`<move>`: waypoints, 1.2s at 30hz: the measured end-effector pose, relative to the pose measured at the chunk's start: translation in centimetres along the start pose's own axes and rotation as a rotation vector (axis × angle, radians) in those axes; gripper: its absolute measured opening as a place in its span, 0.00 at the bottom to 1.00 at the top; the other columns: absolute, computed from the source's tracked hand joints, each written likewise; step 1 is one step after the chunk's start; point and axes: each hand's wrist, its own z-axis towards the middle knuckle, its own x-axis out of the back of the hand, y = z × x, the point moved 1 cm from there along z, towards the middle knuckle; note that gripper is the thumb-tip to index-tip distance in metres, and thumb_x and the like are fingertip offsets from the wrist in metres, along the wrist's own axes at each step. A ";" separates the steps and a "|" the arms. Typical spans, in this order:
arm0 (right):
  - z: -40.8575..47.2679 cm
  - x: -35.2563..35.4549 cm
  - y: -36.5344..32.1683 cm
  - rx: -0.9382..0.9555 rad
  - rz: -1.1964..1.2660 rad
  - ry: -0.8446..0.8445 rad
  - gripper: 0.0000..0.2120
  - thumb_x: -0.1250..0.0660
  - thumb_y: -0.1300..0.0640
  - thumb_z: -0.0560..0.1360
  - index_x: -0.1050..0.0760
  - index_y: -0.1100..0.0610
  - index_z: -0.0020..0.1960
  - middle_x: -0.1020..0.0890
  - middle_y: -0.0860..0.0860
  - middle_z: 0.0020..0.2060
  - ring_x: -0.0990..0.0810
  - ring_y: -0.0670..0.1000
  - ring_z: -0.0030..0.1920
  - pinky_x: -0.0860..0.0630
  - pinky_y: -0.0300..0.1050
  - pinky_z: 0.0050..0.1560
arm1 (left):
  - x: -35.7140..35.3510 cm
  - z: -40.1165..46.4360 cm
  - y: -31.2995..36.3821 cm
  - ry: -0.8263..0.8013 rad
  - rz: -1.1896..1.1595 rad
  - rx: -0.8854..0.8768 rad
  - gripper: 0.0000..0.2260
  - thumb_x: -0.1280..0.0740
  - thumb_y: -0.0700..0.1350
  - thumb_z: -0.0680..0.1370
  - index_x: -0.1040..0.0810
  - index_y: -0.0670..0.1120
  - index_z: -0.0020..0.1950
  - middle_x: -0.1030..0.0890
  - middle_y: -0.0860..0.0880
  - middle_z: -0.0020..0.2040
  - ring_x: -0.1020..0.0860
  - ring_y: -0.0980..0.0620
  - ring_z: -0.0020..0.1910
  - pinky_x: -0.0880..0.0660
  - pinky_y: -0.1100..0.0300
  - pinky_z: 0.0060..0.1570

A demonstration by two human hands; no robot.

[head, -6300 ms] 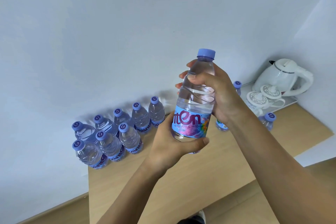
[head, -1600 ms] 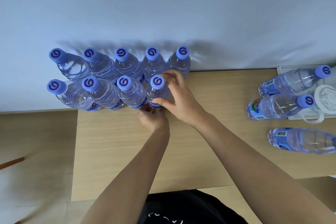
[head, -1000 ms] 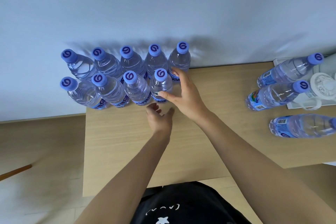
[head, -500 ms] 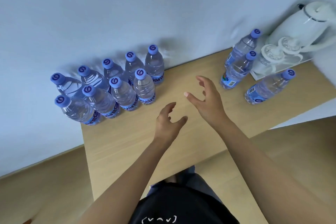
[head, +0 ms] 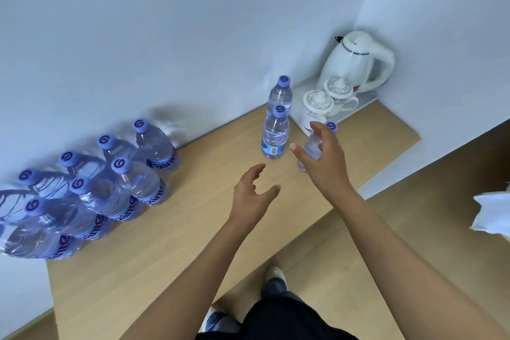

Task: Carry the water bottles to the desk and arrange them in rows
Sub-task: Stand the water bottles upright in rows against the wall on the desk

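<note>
My left hand [head: 252, 192] hangs above the desk [head: 176, 232], fingers loosely spread and a little curled, thumb out to the side, holding nothing. My right hand [head: 325, 159] reaches further out, fingers wide and relaxed, thumb pointing toward the middle bottle [head: 274, 134]; it holds nothing either. It sits in front of the near bottle [head: 313, 146] and covers most of it, so I cannot tell whether my palm touches the plastic.

The rows [head: 91, 188] stand at the left end of the desk, against the wall: clear bottles full of water, each with a purple-blue cap bearing a swirl mark and a blue label with dark lettering round the lower body. They are packed side by side in two lines, the front line one short at its right end. The leftmost ones smear at the picture's edge.

Three more of the same bottles stand upright, well apart from the rows, toward the right. The far bottle [head: 281, 94] is at the wall, the middle one just in front of it with a barcode showing on its label, and the near one only shows its cap and a strip of clear body past my fingers.

Beside them a white tray [head: 367, 101] carries a white kettle [head: 356, 62] and two lidded cups [head: 325, 103].
</note>
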 end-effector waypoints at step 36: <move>7.5 0.6 5.9 -0.155 0.206 -0.166 0.13 0.24 0.59 0.72 0.25 0.62 0.50 0.20 0.49 0.40 0.22 0.47 0.43 0.26 0.38 0.47 | -3.4 2.9 -0.8 0.024 -0.003 0.179 0.29 0.23 0.42 0.71 0.29 0.52 0.69 0.26 0.54 0.66 0.29 0.56 0.65 0.32 0.61 0.62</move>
